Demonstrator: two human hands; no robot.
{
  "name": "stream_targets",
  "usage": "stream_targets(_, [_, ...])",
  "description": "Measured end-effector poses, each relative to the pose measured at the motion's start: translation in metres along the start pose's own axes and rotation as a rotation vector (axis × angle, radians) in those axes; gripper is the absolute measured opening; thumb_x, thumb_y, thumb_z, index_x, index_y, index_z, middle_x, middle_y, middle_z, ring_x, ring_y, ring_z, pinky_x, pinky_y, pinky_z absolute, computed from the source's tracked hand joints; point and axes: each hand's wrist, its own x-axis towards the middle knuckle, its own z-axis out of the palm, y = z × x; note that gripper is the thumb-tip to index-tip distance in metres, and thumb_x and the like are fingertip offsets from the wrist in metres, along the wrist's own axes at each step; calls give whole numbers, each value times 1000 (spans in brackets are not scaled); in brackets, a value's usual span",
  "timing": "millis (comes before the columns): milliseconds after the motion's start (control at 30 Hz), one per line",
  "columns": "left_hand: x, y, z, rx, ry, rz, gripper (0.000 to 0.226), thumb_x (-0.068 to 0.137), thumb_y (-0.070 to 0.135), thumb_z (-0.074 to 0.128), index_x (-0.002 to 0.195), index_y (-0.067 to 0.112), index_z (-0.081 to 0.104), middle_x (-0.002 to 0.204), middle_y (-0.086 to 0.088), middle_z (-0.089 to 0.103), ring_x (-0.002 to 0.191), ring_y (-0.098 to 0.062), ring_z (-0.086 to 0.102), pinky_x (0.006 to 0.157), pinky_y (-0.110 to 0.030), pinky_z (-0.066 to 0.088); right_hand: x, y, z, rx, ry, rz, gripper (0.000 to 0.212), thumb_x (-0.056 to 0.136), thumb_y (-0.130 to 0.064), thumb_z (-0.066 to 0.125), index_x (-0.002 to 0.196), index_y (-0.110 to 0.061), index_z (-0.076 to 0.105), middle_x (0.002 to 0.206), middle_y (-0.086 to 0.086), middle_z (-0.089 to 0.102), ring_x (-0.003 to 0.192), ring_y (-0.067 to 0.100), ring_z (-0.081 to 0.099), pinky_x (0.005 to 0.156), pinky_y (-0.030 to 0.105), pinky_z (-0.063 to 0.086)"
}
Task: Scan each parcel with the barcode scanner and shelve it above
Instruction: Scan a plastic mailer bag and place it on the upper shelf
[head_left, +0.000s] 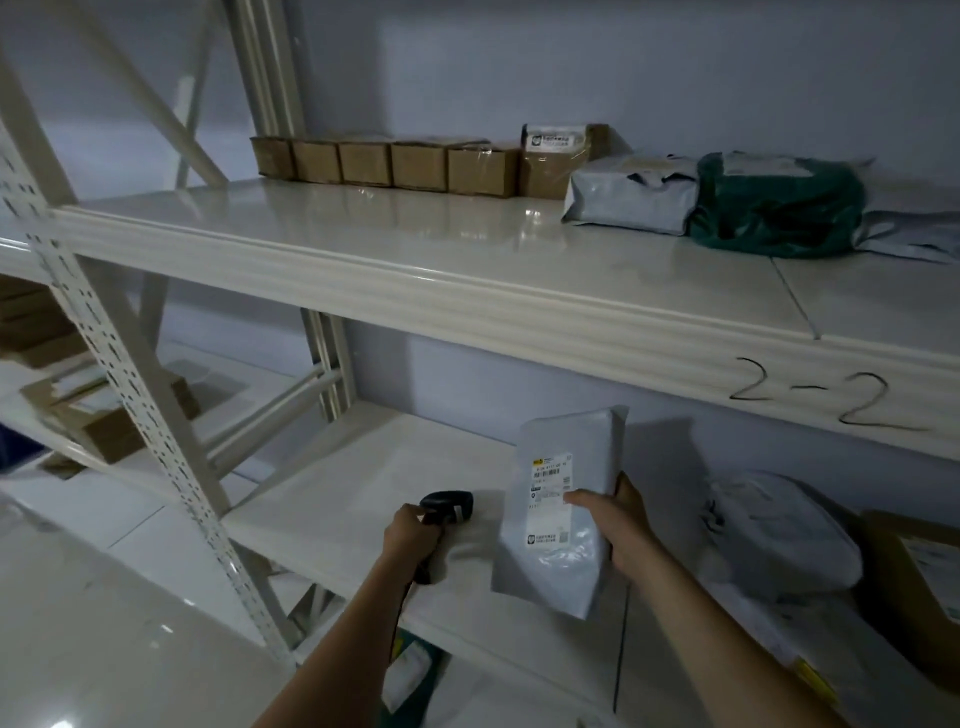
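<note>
My right hand (621, 525) grips a grey plastic mailer parcel (556, 551) by its right edge, holding it upright over the lower shelf (332, 514) with its white barcode label facing me. My left hand (408, 535) holds a black barcode scanner (449, 506) just left of the parcel, its head turned toward the label. The upper shelf (415, 280), marked "2-2" on its front beam, carries a row of several brown cardboard boxes (415, 166), a grey mailer (631, 195) and a dark green mailer (776, 205).
White mailer bags (779, 535) and a brown carton (914, 566) lie on the lower shelf to the right. A perforated white upright (130, 395) stands at left, with stacked cartons (104, 421) on the neighbouring rack. A green-and-white parcel (410, 670) lies below.
</note>
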Motion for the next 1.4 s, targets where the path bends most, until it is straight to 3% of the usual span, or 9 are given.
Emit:
stream_targets(133, [41,0,-2,75,-123,-116,64,91,20,64,145,3,34,142,-19,44,128,-35,47,99,-40,45,35,2,22,23,-3,51,49,68,-1,81,110,-17,61,102,9,73,84,30,72,64,34,59])
stream_targets(233, [60,1,-1,115,-194,-197,62,90,23,66,139,-3,38,132,-21,51,120,-34,54,93,-40,48,55,3,32,45,3,105,48,70,0,80,111,-15,62,105,14,73,86,33,72,68,40,59])
stream_targets(500, [90,-1,6,168,-342,-152,54,90,17,65,136,-4,47,138,-21,52,126,-32,53,105,-42,47,73,0,43,44,56,132,51,73,0,78,119,-14,61,107,15,72,87,34,70,68,40,59])
stream_targets(667, [96,-11,5,55,-411,-70,46,90,11,63,130,-6,49,130,-23,54,118,-35,56,93,-40,50,48,5,45,87,145,99,51,72,2,77,119,-11,63,104,14,73,88,35,71,70,43,60])
stream_targets(800, [93,-10,-6,-23,-380,72,4,87,2,63,85,-1,60,88,-14,61,78,-26,59,66,-31,46,16,14,44,159,237,88,52,71,3,76,118,-12,62,107,15,73,92,37,71,76,50,61])
stream_targets(867, [93,-6,-14,-56,-370,120,16,84,2,65,71,4,56,69,-8,55,61,-20,51,55,-26,39,3,21,45,185,283,83,56,70,3,78,121,-13,60,110,14,72,95,38,70,84,56,59])
stream_targets(967, [81,6,-26,-204,-381,139,9,87,10,65,81,4,63,69,-5,61,63,-19,54,60,-27,42,-16,31,50,175,339,56,60,71,0,81,124,-17,59,109,9,72,95,34,70,85,53,59])
stream_targets(1133, [51,39,-37,-438,-600,142,10,88,13,65,82,6,60,60,-5,55,46,-18,50,47,-27,42,-36,37,54,176,374,-27,52,74,-5,80,118,-23,60,106,1,72,90,23,70,65,31,57])
stream_targets(1400, [8,82,-34,-355,-618,271,18,83,23,67,77,7,61,57,-3,56,44,-17,45,45,-26,40,-35,28,51,129,410,-143,50,73,-9,81,115,-24,57,105,-1,69,92,21,69,80,40,59])
